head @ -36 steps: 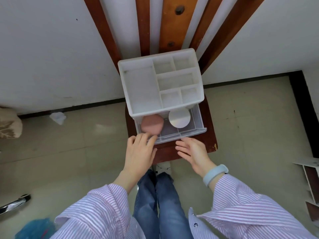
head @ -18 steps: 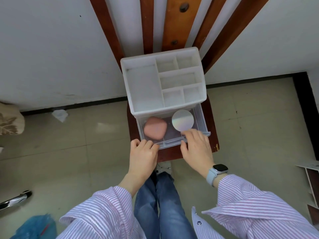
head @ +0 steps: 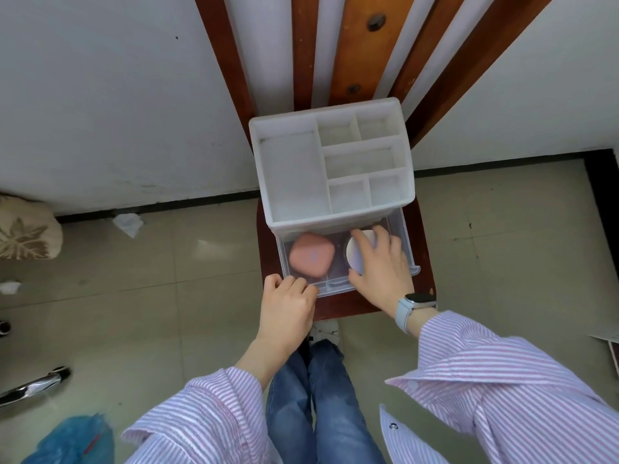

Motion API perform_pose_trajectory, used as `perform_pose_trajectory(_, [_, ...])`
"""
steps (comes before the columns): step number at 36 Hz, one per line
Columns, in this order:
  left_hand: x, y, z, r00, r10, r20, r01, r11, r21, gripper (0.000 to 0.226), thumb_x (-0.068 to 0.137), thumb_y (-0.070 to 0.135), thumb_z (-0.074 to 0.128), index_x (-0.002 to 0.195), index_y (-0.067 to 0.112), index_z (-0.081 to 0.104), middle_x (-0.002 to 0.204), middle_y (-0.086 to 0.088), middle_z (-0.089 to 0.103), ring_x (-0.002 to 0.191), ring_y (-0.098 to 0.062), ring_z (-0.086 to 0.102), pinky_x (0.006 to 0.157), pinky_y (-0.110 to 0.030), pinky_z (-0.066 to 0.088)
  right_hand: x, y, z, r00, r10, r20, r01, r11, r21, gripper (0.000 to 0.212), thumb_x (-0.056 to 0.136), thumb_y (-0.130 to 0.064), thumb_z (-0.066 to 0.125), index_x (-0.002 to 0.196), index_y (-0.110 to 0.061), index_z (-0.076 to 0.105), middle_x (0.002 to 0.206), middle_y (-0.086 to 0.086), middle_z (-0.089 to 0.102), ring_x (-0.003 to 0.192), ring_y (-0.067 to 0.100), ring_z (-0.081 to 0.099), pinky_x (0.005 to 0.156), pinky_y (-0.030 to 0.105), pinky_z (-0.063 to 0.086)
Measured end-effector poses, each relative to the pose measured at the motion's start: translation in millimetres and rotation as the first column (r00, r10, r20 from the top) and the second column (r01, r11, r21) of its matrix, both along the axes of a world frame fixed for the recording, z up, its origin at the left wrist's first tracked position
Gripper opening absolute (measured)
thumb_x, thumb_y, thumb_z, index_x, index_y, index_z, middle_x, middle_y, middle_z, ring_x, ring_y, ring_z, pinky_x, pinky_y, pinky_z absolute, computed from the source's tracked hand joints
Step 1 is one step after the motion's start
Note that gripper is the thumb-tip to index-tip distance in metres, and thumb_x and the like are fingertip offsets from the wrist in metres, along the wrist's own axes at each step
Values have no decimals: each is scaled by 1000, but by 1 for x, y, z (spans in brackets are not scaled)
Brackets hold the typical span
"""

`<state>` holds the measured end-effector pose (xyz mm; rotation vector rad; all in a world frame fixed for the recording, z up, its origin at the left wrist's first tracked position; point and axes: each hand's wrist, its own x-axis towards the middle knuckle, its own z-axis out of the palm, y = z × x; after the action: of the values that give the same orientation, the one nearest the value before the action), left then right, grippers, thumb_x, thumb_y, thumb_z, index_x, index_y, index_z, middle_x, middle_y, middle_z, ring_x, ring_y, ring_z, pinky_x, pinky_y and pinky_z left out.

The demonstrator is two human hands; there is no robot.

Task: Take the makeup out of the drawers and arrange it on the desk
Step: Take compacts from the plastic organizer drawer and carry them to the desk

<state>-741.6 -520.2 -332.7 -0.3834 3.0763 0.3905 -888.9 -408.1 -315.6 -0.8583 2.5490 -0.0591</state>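
Right hand [head: 382,266] over round compact [head: 353,259], perhaps gripping; pink case [head: 311,257] beside.
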Motion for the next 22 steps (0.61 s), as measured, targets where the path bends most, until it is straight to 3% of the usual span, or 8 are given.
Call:
perform_pose_trajectory(2, [2, 0, -1, 1000, -20, -17, 21, 1000, 24, 8, 76, 21, 66, 70, 17, 64, 62, 3, 54, 60, -20, 51, 68, -32, 28, 5, 8, 5, 1000, -26, -2, 26, 996, -85, 67, 78, -29, 59, 139, -24, 31, 138, 13, 30, 116, 33, 34, 93, 43, 40])
perform_pose_trajectory(4, [-1, -1, -1, 999, -24, -35, 25, 999, 39, 21, 83, 33, 52, 80, 17, 66, 73, 3, 58, 69, -20, 54, 70, -33, 29, 10, 15, 10, 997, -74, 6, 74, 979, -189, 68, 76, -28, 62, 138, -23, 35, 137, 13, 33, 118, 33, 34, 94, 43, 39])
perform_pose_trajectory(8, [-17, -5, 2, 997, -36, -73, 35, 999, -7, 21, 78, 18, 60, 98, 13, 66, 97, -4, 63, 89, -23, 54, 72, -32, 32, 15, 25, 14, 992, -124, 38, 129, 961, -244, 69, 75, -30, 65, 137, -26, 36, 138, 9, 33, 121, 29, 32, 92, 42, 43])
perform_pose_trajectory(11, [-39, -11, 3, 998, -43, 44, 44, 999, -20, 49, 65, 6, 60, 114, 11, 59, 110, -6, 60, 103, -27, 53, 75, -35, 36, 16, 28, 15, 985, -162, 62, 173, 950, -260, 69, 75, -30, 66, 137, -27, 36, 137, 7, 32, 120, 29, 33, 91, 44, 46])
perform_pose_trajectory(14, [-56, -11, 1, 979, -14, 205, 30, 997, -76, 54, 61, 12, 73, 113, 13, 57, 109, -7, 62, 106, -30, 55, 77, -40, 44, 18, 30, 18, 982, -174, 72, 187, 941, -281, 69, 75, -31, 66, 137, -28, 35, 136, 7, 33, 119, 28, 33, 89, 47, 47])
perform_pose_trajectory(18, [-64, -7, -1, 931, -46, 361, 94, 989, -115, 69, 72, 19, 72, 134, 16, 41, 129, -9, 51, 123, -30, 45, 91, -40, 40, 19, 33, 22, 979, -189, 77, 204, 925, -321, 70, 75, -29, 68, 135, -31, 33, 136, 7, 34, 117, 28, 34, 87, 46, 48])
perform_pose_trajectory(22, [-66, -9, 0, 927, 19, 375, 47, 985, -166, 65, 67, 16, 75, 126, 16, 48, 116, -10, 54, 103, -29, 54, 85, -42, 43, 19, 37, 24, 975, -206, 78, 221, 917, -332, 69, 75, -27, 68, 136, -30, 36, 136, 5, 32, 117, 26, 33, 88, 42, 48])
